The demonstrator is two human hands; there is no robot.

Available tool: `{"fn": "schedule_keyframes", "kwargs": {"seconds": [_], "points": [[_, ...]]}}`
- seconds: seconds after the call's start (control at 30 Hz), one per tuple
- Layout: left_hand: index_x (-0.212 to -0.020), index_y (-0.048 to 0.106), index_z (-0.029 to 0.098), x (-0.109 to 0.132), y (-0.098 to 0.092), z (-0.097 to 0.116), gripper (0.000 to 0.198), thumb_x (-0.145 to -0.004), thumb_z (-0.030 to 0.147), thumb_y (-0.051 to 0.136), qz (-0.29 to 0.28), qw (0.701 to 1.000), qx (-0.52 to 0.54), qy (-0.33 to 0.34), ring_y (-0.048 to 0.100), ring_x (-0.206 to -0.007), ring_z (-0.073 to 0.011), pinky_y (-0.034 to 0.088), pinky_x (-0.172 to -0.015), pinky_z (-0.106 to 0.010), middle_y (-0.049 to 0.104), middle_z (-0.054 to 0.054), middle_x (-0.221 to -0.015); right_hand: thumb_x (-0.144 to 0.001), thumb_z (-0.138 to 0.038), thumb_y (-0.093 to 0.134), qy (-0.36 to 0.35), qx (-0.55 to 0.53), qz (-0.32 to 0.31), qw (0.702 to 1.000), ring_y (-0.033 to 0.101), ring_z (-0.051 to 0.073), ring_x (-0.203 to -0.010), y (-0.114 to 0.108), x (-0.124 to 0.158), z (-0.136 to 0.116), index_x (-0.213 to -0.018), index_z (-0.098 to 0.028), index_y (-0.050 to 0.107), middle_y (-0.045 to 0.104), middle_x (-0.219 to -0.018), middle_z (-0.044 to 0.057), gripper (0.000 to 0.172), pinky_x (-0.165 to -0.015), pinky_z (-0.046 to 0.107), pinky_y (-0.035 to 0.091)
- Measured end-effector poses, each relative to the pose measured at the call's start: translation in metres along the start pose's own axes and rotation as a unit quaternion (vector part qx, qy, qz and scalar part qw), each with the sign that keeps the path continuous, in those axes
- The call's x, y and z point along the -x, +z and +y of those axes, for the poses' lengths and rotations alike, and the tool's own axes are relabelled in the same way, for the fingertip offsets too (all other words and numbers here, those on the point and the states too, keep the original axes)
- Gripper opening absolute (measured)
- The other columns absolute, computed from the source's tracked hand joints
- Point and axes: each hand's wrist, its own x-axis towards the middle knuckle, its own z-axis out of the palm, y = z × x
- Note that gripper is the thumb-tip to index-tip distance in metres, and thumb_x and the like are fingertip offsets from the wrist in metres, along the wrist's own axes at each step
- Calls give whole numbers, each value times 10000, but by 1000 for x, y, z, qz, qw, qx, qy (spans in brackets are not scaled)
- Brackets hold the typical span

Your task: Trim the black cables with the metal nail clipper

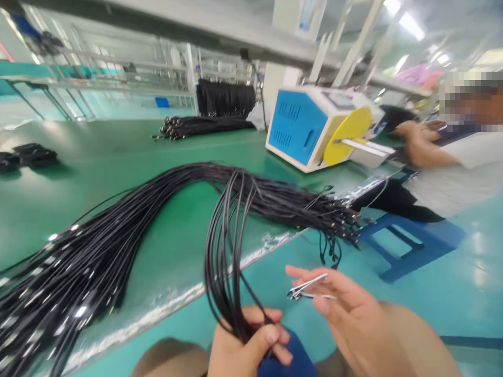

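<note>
My left hand (251, 343) is closed around a small bunch of black cables (223, 251), low in front of my lap. The bunch loops up from my fingers and over the bench edge onto the larger pile of black cables (196, 175). To the right, my right hand (349, 309) pinches silver nail clippers (308, 287) between thumb and fingers. Their jaws point left, towards my left hand, and do not touch the cables. Shiny metal connectors show at the pile's near left end; its right end reaches the bench edge.
A green bench (98, 152) carries the pile. On it stands a blue and white machine (301, 125) with a yellow disc. Another cable bundle (208, 125) lies farther back, black coils (35, 155) at left. A co-worker (463, 152) sits at right, by a blue stool (412, 243).
</note>
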Motion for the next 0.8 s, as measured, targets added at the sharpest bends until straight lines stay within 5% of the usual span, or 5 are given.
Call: {"fn": "schedule_keyframes", "kwargs": {"seconds": [0.17,0.4,0.8], "points": [[-772,725,111,9,4,10,249,-682,317,834,-20,1000,-8,-6,684,-504,-169,554,-600,-272,734,-62,-642,-777,-489,733,6,1,-60,998,737,290,-880,11,12,-7,-907,-327,717,767,-939,65,209,-784,400,611],[-711,738,125,8,-3,12,172,-770,284,765,-65,996,-62,19,679,-539,-166,549,-670,-285,725,-54,-597,-855,-337,683,-95,136,-66,984,743,205,-771,19,13,-9,-934,-286,711,752,-885,30,98,-655,252,626],[-716,756,145,10,-6,9,125,-780,252,755,-87,995,-46,9,682,-560,-155,534,-667,-265,733,-44,-597,-827,-233,682,-45,198,-53,978,745,142,-684,24,17,-20,-910,-347,710,775,-826,-82,144,-642,146,599]]}}
